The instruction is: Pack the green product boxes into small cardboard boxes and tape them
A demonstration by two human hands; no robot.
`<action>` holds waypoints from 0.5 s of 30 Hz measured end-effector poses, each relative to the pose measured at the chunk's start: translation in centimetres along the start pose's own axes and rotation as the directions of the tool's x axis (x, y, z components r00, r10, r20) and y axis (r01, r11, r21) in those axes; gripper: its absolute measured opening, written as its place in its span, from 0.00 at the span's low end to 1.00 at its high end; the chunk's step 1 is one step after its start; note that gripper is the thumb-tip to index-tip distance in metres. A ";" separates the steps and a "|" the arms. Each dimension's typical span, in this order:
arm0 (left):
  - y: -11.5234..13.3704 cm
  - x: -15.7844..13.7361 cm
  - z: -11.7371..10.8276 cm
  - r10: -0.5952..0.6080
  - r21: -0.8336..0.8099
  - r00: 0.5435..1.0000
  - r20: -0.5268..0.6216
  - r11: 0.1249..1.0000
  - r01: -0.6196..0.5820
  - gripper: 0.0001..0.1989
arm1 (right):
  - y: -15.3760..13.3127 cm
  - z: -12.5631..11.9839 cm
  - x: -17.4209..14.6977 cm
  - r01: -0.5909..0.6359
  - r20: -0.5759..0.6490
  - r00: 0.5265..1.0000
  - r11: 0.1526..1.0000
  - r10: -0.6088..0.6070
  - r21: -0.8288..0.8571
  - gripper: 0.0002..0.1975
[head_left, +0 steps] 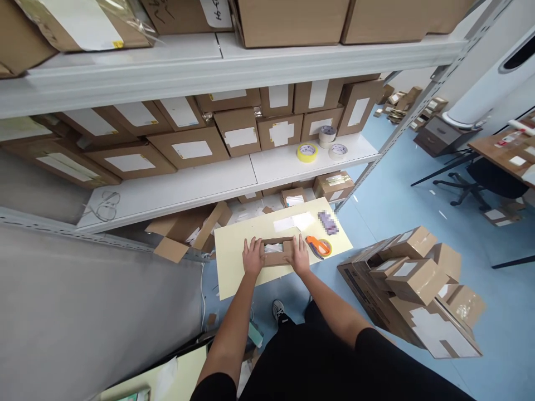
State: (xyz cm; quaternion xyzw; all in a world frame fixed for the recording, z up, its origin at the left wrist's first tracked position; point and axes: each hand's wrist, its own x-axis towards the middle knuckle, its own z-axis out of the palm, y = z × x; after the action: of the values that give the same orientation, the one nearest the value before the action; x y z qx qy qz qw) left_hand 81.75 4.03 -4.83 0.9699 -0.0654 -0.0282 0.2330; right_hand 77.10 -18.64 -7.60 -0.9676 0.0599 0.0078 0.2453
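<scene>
A small cardboard box (275, 258) lies on the pale yellow tabletop (232, 278), with its middle uncovered and something white (273, 248) showing inside. My left hand (253, 257) grips its left end, thumb on the end flap and fingers pointing away from me. At the right end, my right hand (299, 256) holds the box in the same way. Just right of that hand lies an orange tape dispenser (316, 245) with a yellow-rimmed roll. White paper sheets (295, 221) are beyond the box, near a blurred purple item (328, 222).
A metal shelf (175, 195) full of labelled cartons spans the front, with tape rolls (307, 152) on its middle level. An open carton (184, 231) stands left of the table. Stacked boxes (418, 273) crowd the floor at right. An office chair (480, 184) is farther right.
</scene>
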 end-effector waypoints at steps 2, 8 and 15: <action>-0.6 -0.2 0.5 -0.003 -0.023 1.000 -0.011 1.000 0.002 0.32 | 0.6 0.6 -0.5 0.088 -0.009 0.996 0.995 -0.088 0.039 0.40; -2.0 -2.2 3.1 -0.008 -0.096 1.000 0.002 0.995 0.008 0.21 | 2.0 3.1 -1.4 0.144 -0.147 0.981 0.981 -0.124 0.133 0.34; -2.2 -3.1 4.0 0.026 -0.006 0.997 0.070 1.000 -0.026 0.30 | 2.5 5.4 -0.9 0.245 -0.201 0.957 0.955 -0.210 0.167 0.18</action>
State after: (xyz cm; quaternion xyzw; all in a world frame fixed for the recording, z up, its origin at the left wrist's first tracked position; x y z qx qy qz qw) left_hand 78.63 4.56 -9.34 0.9667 -0.0861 -0.0592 0.2336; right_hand 75.96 -18.15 -13.44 -0.9368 -0.0299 -0.1142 0.3294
